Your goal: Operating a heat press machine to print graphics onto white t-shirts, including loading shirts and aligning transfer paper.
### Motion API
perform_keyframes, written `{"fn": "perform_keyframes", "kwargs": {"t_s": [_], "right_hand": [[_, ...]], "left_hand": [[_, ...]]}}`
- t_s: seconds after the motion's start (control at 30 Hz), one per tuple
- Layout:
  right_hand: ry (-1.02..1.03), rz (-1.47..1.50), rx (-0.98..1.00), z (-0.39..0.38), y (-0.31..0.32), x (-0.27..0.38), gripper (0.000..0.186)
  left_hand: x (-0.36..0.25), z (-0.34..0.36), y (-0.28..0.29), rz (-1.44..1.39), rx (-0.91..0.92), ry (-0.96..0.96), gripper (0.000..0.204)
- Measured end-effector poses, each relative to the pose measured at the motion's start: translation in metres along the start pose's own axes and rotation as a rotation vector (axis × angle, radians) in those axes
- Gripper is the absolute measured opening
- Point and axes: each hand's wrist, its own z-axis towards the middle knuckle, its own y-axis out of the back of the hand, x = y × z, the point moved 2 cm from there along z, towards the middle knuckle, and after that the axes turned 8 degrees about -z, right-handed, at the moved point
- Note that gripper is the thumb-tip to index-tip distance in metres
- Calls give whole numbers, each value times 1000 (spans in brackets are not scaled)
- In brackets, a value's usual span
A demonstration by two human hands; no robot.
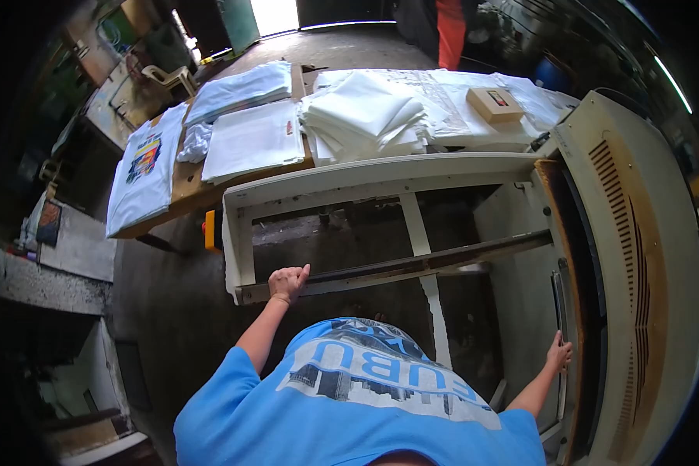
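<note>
My left hand [287, 284] is closed around the left end of a dark metal rail [412, 264]. This rail crosses an open cream-coloured metal frame [326, 175] in front of me. Down at the right, my right hand [558, 353] has its fingers wrapped round a slim upright metal bar [558, 299] on the inner side of the machine. Beside that bar rises a large cream housing [625, 256] with slotted vents and brown stains. My body hides part of the frame's near side.
Beyond the frame, a wooden table [210, 185] holds folded white cloths [256, 140] and a printed white shirt [144, 167]. A pile of white sheets [365, 113] and a small tan box [495, 105] lie farther right. A yellow switch box [210, 231] juts out at the frame's left.
</note>
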Motion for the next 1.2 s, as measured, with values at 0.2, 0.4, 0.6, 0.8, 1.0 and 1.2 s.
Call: {"fn": "perform_keyframes", "kwargs": {"t_s": [0.2,0.4,0.6,0.8,1.0,1.2], "right_hand": [[15,1,42,58,6,-2,79],[42,-44,84,105,11,1,78],[69,-34,103,147,7,3,75],[31,-42,80,181,-1,1,78],[-8,-2,51,199,-14,1,75],[-106,33,50,219,-28,11,74]], "left_hand": [[-4,1,-2,5,9,130,60],[-9,1,-6,61,-44,178,64],[-18,-1,0,119,41,237,64],[-22,-3,0,79,58,194,61],[-26,-5,0,134,68,194,58],[-17,-9,2,138,121,252,59]]}}
